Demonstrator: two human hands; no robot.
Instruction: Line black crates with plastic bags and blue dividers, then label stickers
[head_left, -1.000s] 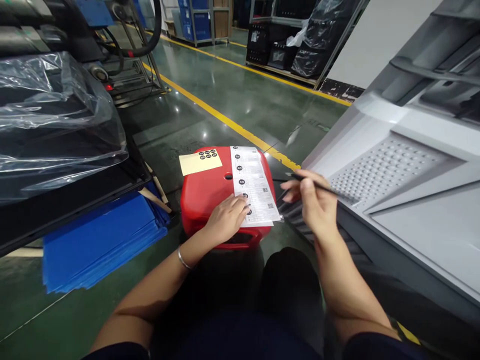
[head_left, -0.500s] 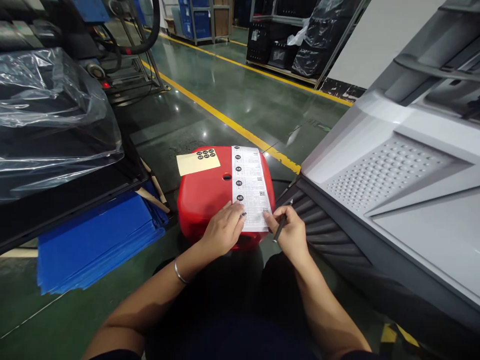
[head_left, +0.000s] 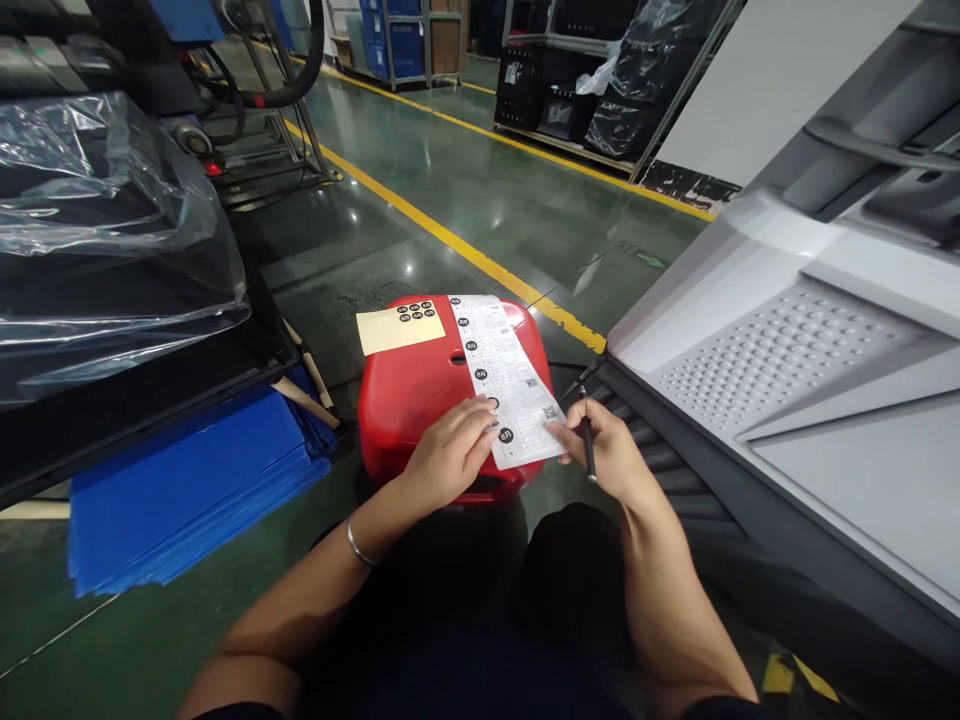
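A red plastic stool [head_left: 409, 390] stands on the floor in front of my knees. A long white label sheet [head_left: 504, 375] with black round stickers and QR codes lies across its seat. My left hand [head_left: 450, 455] presses on the sheet's near left part with curled fingers. My right hand [head_left: 607, 450] pinches the sheet's near right corner and also grips a thin black pen-like tool [head_left: 587, 440]. A yellow note [head_left: 397, 327] with several black round stickers lies on the stool's far left corner.
A large grey machine housing [head_left: 787, 400] with a dimpled panel fills the right side. Blue plastic sheets [head_left: 187, 480] lie on the floor at the left, under a rack of plastic-wrapped black parts [head_left: 105, 240]. A yellow line [head_left: 450, 240] crosses the green floor.
My right hand came back from the grey housing with the black tool and took the sheet's near right corner. The sheet has since turned slightly on the stool. My left hand stayed put.
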